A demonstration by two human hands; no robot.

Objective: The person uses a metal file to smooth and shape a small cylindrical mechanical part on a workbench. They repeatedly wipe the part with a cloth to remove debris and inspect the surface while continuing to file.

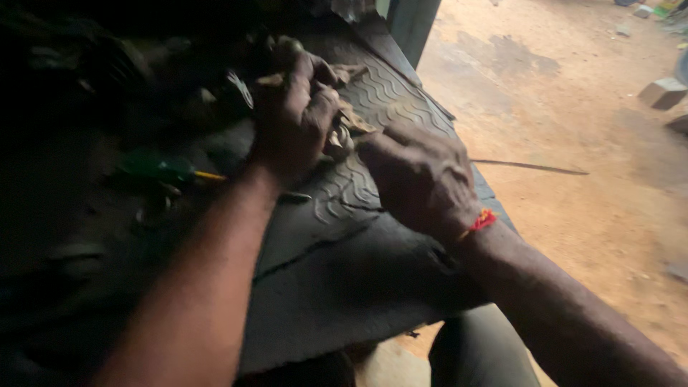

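My left hand [294,107] is closed around a small grimy metal part wrapped in a dirty rag [351,118], held just above a black rubber mat [337,272] with wavy ridges. My right hand [419,175] sits close beside it on the right, fingers curled onto the same part and rag. A red thread band [484,220] circles my right wrist. The part itself is mostly hidden by both hands.
A green-handled screwdriver [161,168] lies on the dark surface to the left of my left forearm. Dark, unclear clutter fills the far left. Sunlit dirt ground [573,143] lies to the right, with a thin rod [530,167] and a grey block [663,92].
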